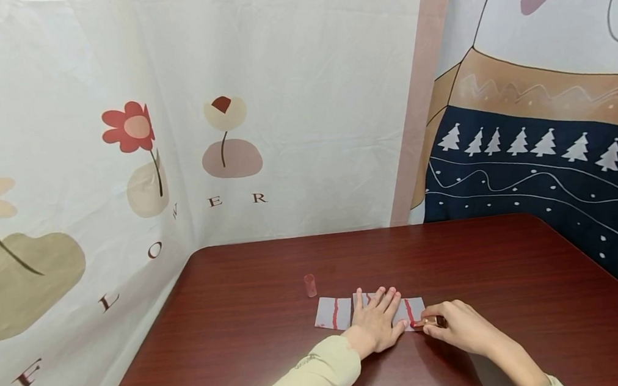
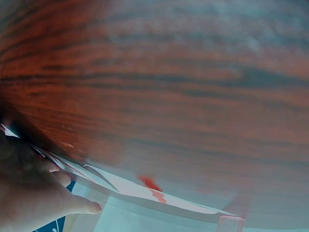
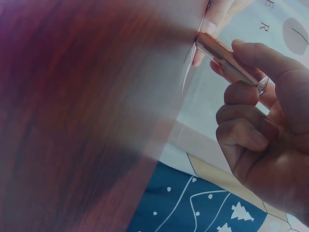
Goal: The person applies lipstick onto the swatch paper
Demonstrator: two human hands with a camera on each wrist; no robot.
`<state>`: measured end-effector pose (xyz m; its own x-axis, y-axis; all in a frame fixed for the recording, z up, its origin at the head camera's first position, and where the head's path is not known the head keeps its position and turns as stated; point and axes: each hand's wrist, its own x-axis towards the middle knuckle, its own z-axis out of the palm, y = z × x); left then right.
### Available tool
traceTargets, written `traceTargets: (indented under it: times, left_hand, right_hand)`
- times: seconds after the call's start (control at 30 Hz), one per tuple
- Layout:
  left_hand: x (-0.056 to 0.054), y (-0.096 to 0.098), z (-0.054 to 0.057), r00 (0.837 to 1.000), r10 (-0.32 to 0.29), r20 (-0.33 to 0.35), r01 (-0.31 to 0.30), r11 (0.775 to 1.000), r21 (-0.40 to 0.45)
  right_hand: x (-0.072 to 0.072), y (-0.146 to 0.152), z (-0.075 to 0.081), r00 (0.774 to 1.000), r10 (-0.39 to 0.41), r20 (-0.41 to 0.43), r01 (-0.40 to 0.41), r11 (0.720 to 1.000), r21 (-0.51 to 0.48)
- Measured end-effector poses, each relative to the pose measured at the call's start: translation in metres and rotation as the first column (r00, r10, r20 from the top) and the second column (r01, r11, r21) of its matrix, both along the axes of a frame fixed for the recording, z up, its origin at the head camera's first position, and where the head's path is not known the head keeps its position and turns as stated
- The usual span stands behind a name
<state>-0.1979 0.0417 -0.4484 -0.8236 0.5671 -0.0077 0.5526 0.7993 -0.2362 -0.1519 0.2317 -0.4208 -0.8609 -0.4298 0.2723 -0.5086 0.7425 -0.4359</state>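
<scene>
My right hand (image 1: pixel 466 324) pinches a lipstick (image 1: pixel 435 321) with a shiny copper-gold case between thumb and fingers. Its red tip lies at the lower end of a red streak on the right-hand paper (image 1: pixel 418 307). Spread flat, my left hand (image 1: pixel 377 324) rests over the middle paper (image 1: pixel 357 299) and the left edge of the right-hand one, hiding much of both. Beside it lies the left-hand paper (image 1: pixel 325 313), which also bears a red streak down its middle. In the right wrist view, the lipstick case (image 3: pixel 227 60) slants out from the curled fingers.
A translucent pink cap (image 1: pixel 310 285) stands on the dark red wooden table (image 1: pixel 232 322), behind the left-hand paper. White printed cloth (image 1: pixel 300 95) hangs along the table's back and left sides, with a dark blue patterned cloth (image 1: pixel 534 179) at the right.
</scene>
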Motion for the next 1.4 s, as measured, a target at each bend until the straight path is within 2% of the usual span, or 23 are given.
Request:
traceTargets:
  times: [0.2,0.43,0.53,0.8,1.4]
  left_hand:
    - [0.0019,-0.0021,0.0025,1.0,0.004,0.0,-0.004,1.0,0.003]
    - [-0.0003,-0.0007,-0.0001,1.0,-0.008,-0.019,0.008,1.0,0.001]
    - [0.001,-0.0001,0.0041,1.0,-0.005,-0.005,0.005,1.0,-0.007]
    - [-0.0001,0.0003,0.0039,1.0,-0.002,0.011,0.002,1.0,-0.013]
    - [-0.0012,0.0004,0.0031,1.0,0.0,-0.008,0.0,1.0,-0.016]
  right_hand:
    - [0.0009,-0.0015,-0.0008,1.0,0.003,-0.006,-0.003,1.0,-0.008]
    - [0.0013,-0.0002,0.0008,1.0,-0.001,0.02,0.001,1.0,-0.012]
    - [0.0012,-0.0002,0.0021,0.999,-0.007,0.031,0.007,1.0,-0.008]
    - [0.0012,-0.0003,0.0004,1.0,-0.004,0.011,0.004,1.0,-0.012]
    - [0.0006,-0.0003,-0.0012,1.0,-0.005,-0.005,0.004,1.0,-0.014]
